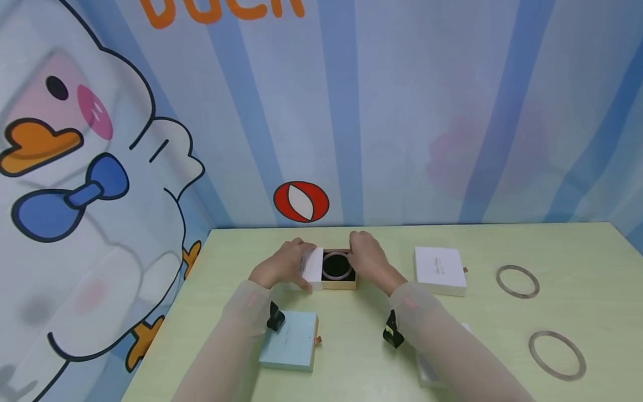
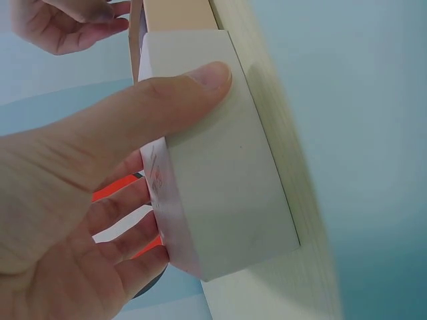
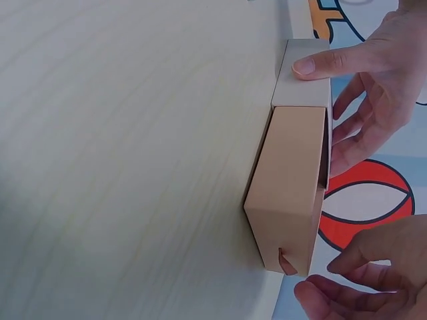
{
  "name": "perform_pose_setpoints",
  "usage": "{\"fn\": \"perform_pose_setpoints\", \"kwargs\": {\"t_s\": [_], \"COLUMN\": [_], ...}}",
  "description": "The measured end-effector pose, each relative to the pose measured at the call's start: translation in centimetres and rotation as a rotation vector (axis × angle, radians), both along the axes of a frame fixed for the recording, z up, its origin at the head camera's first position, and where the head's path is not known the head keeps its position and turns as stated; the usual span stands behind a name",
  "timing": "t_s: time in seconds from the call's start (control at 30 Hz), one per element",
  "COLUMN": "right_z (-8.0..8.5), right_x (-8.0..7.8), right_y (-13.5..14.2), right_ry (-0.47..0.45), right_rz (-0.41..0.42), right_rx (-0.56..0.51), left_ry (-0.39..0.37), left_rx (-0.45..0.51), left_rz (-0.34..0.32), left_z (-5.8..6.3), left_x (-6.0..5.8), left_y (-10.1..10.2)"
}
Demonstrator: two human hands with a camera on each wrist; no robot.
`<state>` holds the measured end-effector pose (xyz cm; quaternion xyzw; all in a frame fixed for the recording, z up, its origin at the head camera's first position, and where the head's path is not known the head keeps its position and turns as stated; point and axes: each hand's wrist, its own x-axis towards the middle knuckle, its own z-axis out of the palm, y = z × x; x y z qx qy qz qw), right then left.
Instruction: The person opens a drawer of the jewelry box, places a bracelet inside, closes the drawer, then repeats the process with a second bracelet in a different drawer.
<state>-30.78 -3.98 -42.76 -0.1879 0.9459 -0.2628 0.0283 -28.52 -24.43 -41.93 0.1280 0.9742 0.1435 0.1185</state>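
Note:
My left hand (image 1: 286, 262) grips the white sleeve (image 1: 313, 269) of a small box, thumb along its front face and fingers on the top. A tan drawer (image 1: 339, 285) is slid partly out of the sleeve's right side. On its black lining lies a pale bangle (image 1: 336, 278). My right hand (image 1: 370, 259) is at the drawer's right end with its fingers loosely bent. In the right wrist view its thumb and fingertips are parted close beside the drawer's small ribbon tab (image 3: 285, 261), with nothing between them.
A light blue box (image 1: 288, 343) lies in front of the left forearm. To the right stands a white box (image 1: 440, 271), and another white box (image 1: 428, 374) is partly hidden under the right sleeve. Two loose bangles, a far bangle (image 1: 524, 296) and a near bangle (image 1: 581, 365), lie at the right.

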Motion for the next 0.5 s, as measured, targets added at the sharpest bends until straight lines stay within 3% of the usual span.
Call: {"fn": "perform_pose_setpoints", "kwargs": {"t_s": [0.27, 0.5], "right_z": [0.07, -0.04], "right_x": [-0.2, -0.08], "right_y": [0.65, 0.83], "right_ry": [-0.052, -0.099], "right_rz": [-0.039, -0.029], "right_rx": [-0.046, 0.01], "left_ry": [0.005, 0.005], "left_rx": [0.006, 0.002], "left_rz": [0.006, 0.007], "left_z": [-0.12, -0.26], "left_x": [-0.15, -0.18], "left_y": [0.04, -0.05]}}
